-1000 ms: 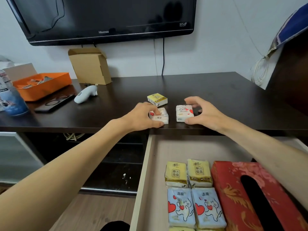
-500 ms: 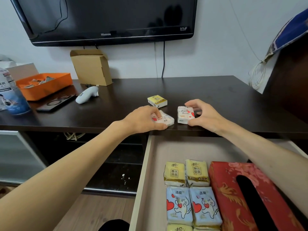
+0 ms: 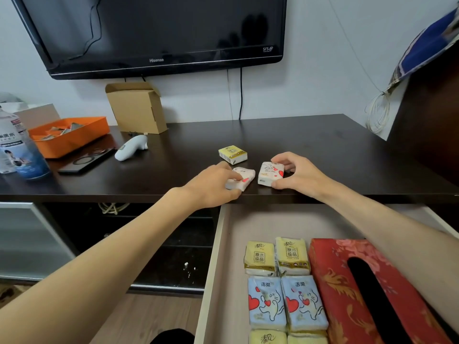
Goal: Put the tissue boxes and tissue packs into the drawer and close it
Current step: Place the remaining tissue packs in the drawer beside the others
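My left hand (image 3: pixel 211 186) grips a white tissue pack with red hearts (image 3: pixel 242 178), tilted near the front edge of the dark cabinet top (image 3: pixel 310 150). Beside it my right hand (image 3: pixel 300 176) holds a second white heart-print pack (image 3: pixel 269 173), tipped up on its side. A yellow tissue pack (image 3: pixel 233 154) lies just behind them, untouched. Below, the drawer (image 3: pixel 218 256) stands open. It holds yellow packs (image 3: pixel 277 255), blue heart-print packs (image 3: pixel 285 302) and a red floral tissue box (image 3: pixel 357 291), partly covered by my right forearm.
On the left of the cabinet top are an orange tray (image 3: pixel 68 135), a water bottle (image 3: pixel 17 147), a dark phone-like slab (image 3: pixel 85 161) and a white handheld device (image 3: pixel 131 150). A cardboard box (image 3: pixel 136 108) stands at the wall under the television (image 3: pixel 154 33).
Both hands have closed on their packs and tipped them up from lying flat. The camera view has shifted down a little.
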Demonstrator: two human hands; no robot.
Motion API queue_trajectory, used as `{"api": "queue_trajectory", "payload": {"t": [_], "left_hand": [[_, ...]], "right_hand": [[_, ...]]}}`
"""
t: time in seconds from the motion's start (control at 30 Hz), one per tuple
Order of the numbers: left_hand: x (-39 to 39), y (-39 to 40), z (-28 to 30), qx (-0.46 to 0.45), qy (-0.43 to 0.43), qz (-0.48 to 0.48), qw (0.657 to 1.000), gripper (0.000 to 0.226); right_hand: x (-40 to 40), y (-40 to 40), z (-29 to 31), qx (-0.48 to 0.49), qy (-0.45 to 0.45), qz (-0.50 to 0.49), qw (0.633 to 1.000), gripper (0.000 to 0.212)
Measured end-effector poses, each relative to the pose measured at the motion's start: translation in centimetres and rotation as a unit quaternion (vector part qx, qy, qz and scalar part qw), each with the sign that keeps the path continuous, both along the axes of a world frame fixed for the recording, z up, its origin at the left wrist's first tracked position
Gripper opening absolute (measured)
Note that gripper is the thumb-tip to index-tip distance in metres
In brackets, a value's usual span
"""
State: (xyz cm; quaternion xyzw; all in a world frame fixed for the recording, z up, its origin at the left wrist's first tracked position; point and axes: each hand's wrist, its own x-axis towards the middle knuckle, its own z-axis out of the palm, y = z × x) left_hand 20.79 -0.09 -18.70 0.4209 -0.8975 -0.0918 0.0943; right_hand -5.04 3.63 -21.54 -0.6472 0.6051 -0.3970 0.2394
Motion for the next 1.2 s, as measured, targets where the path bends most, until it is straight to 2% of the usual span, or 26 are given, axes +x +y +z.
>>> {"api": "queue_trajectory", "payload": {"t": [0.1, 0.23, 0.33, 0.4, 0.5, 0.6, 0.77, 0.83, 0.93, 1.07, 1.13, 1.2], "left_hand": [[-0.5, -0.1, -0.4, 0.005, 0.034, 0.012, 0.999, 0.049], [-1.2, -0.7, 0.0, -0.043, -0.009, 0.014, 0.999, 0.044], [-1.8, -1.4, 0.6, 0.026, -0.031, 0.001, 0.999, 0.034], [-2.2, -1.8, 0.9, 0.075, -0.042, 0.006, 0.996, 0.037], [-2.3, -2.0, 1.1, 0.066, -0.041, -0.012, 0.997, 0.041], [-2.1, -2.1, 0.8, 0.043, -0.026, -0.033, 0.998, 0.051], [-2.2, -0.7, 0.3, 0.079, 0.077, 0.015, 0.994, 0.087], [-2.0, 0.5, 0.6, 0.071, 0.108, 0.019, 0.991, 0.089], [-0.7, 3.2, 1.1, 0.062, 0.119, -0.03, 0.99, 0.08], [1.3, 8.7, 1.4, 0.113, 0.145, -0.083, 0.979, 0.067], [2.8, 12.0, 1.1, 0.151, 0.158, -0.122, 0.968, 0.065], [3.9, 14.7, 0.2, 0.176, 0.148, -0.157, 0.96, 0.066]], "right_hand": [[-0.2, 0.0, 0.0, 0.0, -0.001, 0.0, 1.0, 0.062], [-0.2, 0.0, 0.0, 0.003, 0.0, 0.011, 1.0, 0.066], [-0.2, 0.0, 0.0, 0.003, 0.004, 0.017, 1.0, 0.066], [-0.3, 0.0, 0.1, 0.002, 0.001, 0.018, 1.0, 0.066], [-0.3, 0.0, 0.1, 0.005, -0.005, 0.02, 1.0, 0.066], [-0.4, 0.0, 0.1, 0.005, -0.012, 0.023, 1.0, 0.066], [-0.1, 0.6, 0.3, 0.002, -0.008, 0.018, 1.0, 0.064], [0.2, 1.4, 0.8, -0.003, -0.016, 0.008, 1.0, 0.063], [0.6, 3.7, 1.8, -0.013, -0.039, 0.007, 0.999, 0.055], [0.7, 9.8, 2.6, -0.012, -0.062, 0.051, 0.997, 0.042], [1.0, 13.8, 2.6, 0.016, -0.027, 0.075, 0.997, 0.043], [1.4, 17.8, 2.3, 0.062, 0.058, 0.099, 0.991, 0.048]]}}
